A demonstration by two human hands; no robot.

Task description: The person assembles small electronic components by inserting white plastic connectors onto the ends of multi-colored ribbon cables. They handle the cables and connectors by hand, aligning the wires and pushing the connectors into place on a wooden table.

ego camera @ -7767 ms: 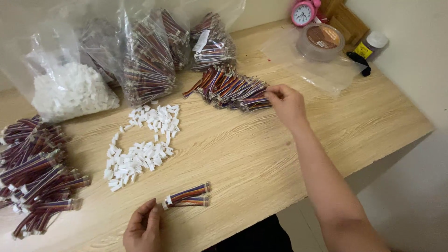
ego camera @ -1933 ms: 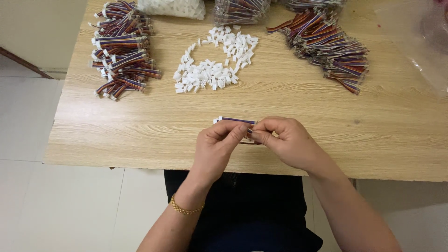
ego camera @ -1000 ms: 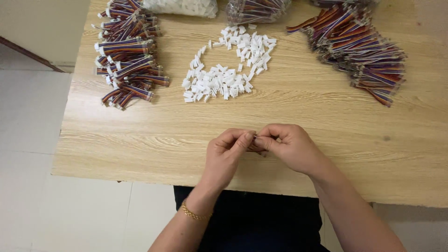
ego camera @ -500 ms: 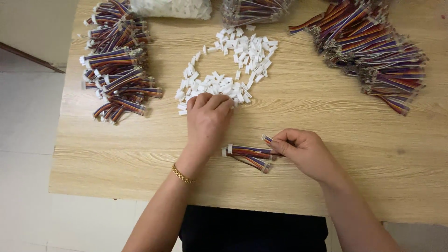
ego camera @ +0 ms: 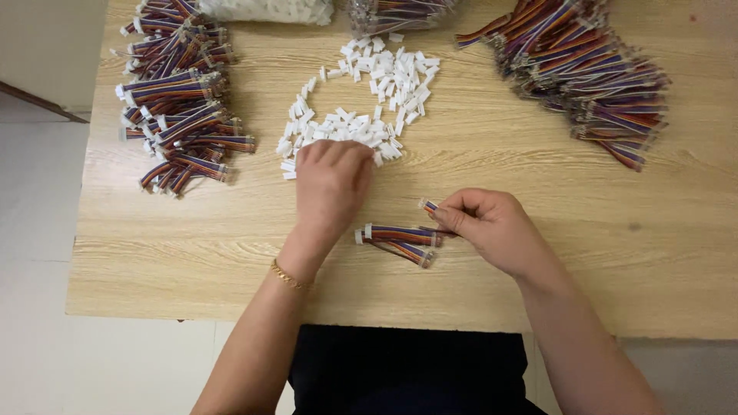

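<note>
**op_far:** White plastic under my left hand (ego camera: 332, 180) right now. Fingers are curled down loosely onto the near edge of the loose pile of connector housings (ego camera: 367, 107), centre of the frame, tips hidden, so I can't tell if one is actually pinched yet. My right hand (ego camera: 492, 230) is closed in a thumb-and-finger pinch on a single cable piece (ego camera: 428, 206), its white-capped end poking out toward the upper left.

**wirenerd:** How do those housings handle?

**op_far:** I'd guess featherweight, hard and a bit slick, easy to flick away. Best taken by the two flat sides, one at a time. The cable looks soft and bendy, so I'm holding it close behind the end plug to keep it stiff.

**wirenerd:** What else is around?

**op_far:** Just beside the right hand, a few short rainbow cables (ego camera: 398, 240) lie on the wooden table (ego camera: 231, 253), between both hands. Further out, a heap of finished-looking cables (ego camera: 181, 115) at the upper left, a bigger heap (ego camera: 592, 77) at the upper right, and clear bags (ego camera: 269, 9) along the top edge. Gold bracelet (ego camera: 288, 277) on my left wrist.
</note>
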